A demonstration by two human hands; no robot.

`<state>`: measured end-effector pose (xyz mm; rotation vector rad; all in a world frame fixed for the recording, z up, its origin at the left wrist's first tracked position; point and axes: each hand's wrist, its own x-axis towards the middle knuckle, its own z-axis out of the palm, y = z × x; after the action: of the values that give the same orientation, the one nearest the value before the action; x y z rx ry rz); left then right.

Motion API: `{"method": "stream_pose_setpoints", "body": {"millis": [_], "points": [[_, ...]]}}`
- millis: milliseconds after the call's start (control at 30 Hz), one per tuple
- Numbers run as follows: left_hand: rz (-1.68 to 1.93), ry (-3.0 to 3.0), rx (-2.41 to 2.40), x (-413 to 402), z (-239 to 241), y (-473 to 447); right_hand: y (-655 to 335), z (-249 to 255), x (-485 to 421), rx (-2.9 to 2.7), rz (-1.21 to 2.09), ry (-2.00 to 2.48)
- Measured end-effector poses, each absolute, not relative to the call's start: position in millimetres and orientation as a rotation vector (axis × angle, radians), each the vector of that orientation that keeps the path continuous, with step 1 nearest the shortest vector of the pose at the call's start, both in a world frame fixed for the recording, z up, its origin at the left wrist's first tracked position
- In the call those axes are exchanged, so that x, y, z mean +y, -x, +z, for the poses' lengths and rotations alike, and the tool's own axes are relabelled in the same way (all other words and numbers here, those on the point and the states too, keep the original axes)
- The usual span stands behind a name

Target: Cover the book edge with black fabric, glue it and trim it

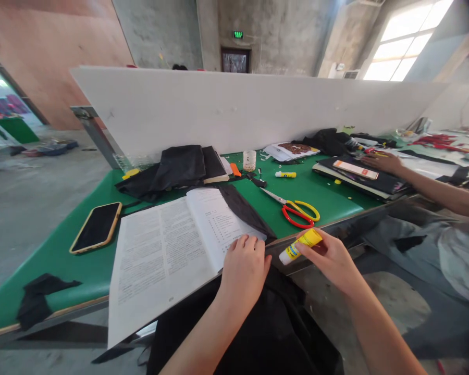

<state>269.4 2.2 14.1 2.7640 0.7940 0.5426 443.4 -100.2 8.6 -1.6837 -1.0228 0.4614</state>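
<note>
An open book (pixel 160 255) lies at the front edge of the green table, its near corner jutting past the edge. Black fabric (pixel 246 208) shows beneath its right page. My left hand (pixel 245 265) rests on the lower right of that page, fingers laid over the paper and thumb apart. To the right of the book, my right hand (pixel 330 258) grips a yellow and white glue stick (pixel 300 247), tilted with its white end down to the left. Scissors with red and yellow handles (pixel 297 210) lie just beyond it. Black cloth (pixel 285 323) hangs over my lap.
A phone (pixel 96 227) lies left of the book on the green table (pixel 78 273). Behind are folded black cloth (pixel 182 164), a plastic cup (pixel 249 160) and another glue stick (pixel 285 175). At right, a co-worker's hand (pixel 383 162) reaches over black-covered books (pixel 359 177). A white partition (pixel 238 112) stands behind.
</note>
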Motion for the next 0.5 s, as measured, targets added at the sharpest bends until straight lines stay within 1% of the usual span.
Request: {"method": "stream_pose_setpoints", "body": {"millis": [67,133,267,500], "points": [[0.423,-2.802,0.869,8.0,10.2,-280.0,-440.8,2.7,-95.2,-0.967,0.377,1.687],[0.378,-2.825,0.923,13.3,4.8,-285.7,-440.8,-5.1,-90.9,-0.918,0.291,1.723],[0.442,-2.844,0.945,20.8,-7.8,-287.6,-441.3,-19.0,-82.7,-0.892,0.149,1.822],[0.547,-2.78,0.972,24.4,-13.7,-285.3,-424.2,-23.4,-69.1,-0.9,-0.018,1.747]]}}
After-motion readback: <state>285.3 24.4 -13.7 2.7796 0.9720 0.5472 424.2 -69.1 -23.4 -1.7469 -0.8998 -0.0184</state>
